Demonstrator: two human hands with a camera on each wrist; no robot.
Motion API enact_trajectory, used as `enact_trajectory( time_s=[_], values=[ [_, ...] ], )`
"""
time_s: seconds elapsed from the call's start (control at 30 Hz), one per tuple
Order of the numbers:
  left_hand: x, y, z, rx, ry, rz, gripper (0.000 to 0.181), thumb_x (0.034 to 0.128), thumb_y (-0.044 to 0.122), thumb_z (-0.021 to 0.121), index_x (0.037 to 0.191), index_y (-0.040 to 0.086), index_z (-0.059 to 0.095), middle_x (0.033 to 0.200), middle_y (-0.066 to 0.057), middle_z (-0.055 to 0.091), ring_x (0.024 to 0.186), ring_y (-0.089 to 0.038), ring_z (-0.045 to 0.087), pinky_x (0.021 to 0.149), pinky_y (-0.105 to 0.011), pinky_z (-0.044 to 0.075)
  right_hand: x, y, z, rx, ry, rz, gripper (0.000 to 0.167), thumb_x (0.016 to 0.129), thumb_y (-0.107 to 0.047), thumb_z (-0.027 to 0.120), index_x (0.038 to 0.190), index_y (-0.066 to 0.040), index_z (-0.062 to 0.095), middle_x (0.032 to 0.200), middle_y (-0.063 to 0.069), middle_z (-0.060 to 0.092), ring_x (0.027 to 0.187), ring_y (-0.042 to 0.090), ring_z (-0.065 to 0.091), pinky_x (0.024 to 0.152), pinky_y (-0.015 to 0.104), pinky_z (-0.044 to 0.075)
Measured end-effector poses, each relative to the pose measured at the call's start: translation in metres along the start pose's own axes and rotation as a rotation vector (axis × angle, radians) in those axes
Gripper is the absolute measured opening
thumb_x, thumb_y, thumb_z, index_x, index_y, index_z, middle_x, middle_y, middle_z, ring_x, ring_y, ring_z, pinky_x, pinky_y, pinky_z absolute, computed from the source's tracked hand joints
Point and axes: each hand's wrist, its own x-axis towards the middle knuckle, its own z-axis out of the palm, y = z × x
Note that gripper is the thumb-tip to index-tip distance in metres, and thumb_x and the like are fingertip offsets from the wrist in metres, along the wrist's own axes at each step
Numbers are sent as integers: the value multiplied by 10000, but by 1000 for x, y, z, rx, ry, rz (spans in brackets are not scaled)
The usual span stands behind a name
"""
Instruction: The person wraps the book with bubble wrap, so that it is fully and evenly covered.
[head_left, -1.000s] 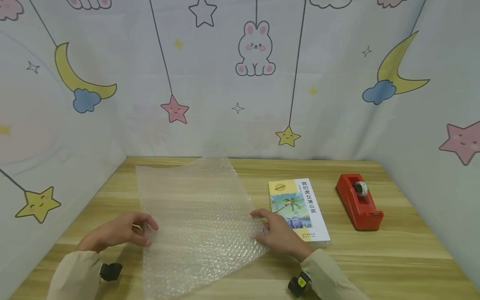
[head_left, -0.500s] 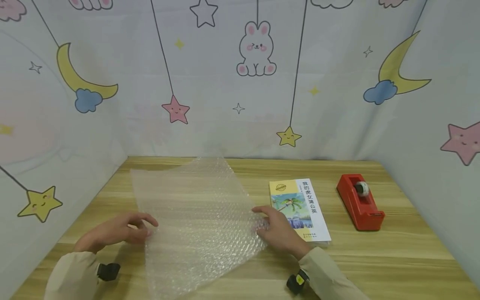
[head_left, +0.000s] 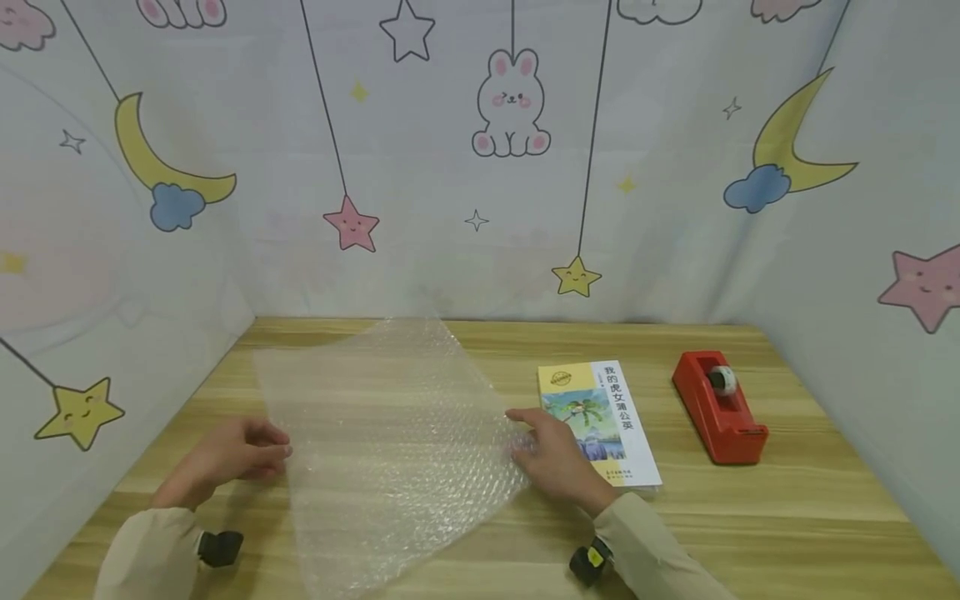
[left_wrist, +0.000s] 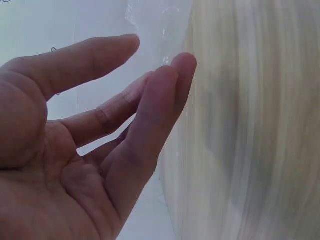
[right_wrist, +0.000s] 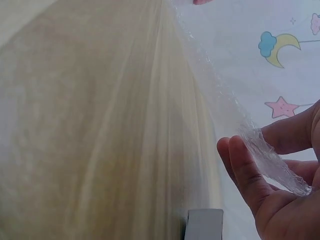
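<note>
A clear sheet of bubble wrap [head_left: 405, 450] is spread at a slant above the wooden table, its far corner by the back wall. My right hand [head_left: 558, 458] grips its right edge; in the right wrist view the wrap [right_wrist: 225, 95] passes between the thumb and fingers of that hand [right_wrist: 280, 175]. At the sheet's left edge is my left hand [head_left: 225, 458]. The left wrist view shows this hand [left_wrist: 100, 130] with thumb and fingers apart, nothing between them, and the wrap [left_wrist: 160, 22] beyond the fingertips.
A book [head_left: 630, 446] with a yellow and white cover lies just beyond my right hand. Farther right on the table [head_left: 825, 483] stands a red tape dispenser [head_left: 731, 437]. A patterned cloth [head_left: 427, 167] hangs behind and at both sides.
My left hand has let go of the sheet's left edge and moved slightly left. The sheet's far left corner has shifted left and a little nearer. My right hand has barely moved.
</note>
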Motion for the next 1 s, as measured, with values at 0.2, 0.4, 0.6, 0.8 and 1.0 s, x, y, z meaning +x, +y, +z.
enact_trajectory(
  time_s=[0.2,0.4,0.6,0.8,1.0],
  values=[
    [1,-2,0,34,6,6,405,946,168,683,1181,-150,597,1035,-108,722,847,-122,710,760,-299,614,3,2,-1,-11,11,-13,468,877,-14,688,1337,-20,605,1344,187,633,1236,383,601,1049,532,483],
    [2,-3,-1,60,2,4,395,956,202,680,1161,-131,625,1029,-99,729,868,-143,720,766,-308,615,3,4,0,-6,5,-18,471,888,-11,668,1353,-23,595,1361,196,620,1241,402,598,1043,542,487],
    [0,-1,-1,97,3,-15,415,1000,242,615,1206,-118,617,945,-97,728,825,-155,708,742,-315,615,2,6,-1,8,7,-6,479,910,-51,659,1382,-59,578,1366,174,620,1309,373,555,1094,551,441],
    [-5,11,-3,163,43,-18,481,1044,307,530,1283,-110,544,919,-135,683,799,-172,696,759,-339,608,2,5,-4,57,14,45,463,941,-144,648,1399,-140,578,1377,127,622,1211,329,619,992,510,514],
    [-8,29,0,195,62,90,477,1062,318,488,1294,-96,537,1117,-240,694,932,-234,735,814,-379,603,2,5,-9,109,16,57,465,958,-169,644,1412,-115,561,1392,155,612,1133,356,673,874,445,582]
  ],
)
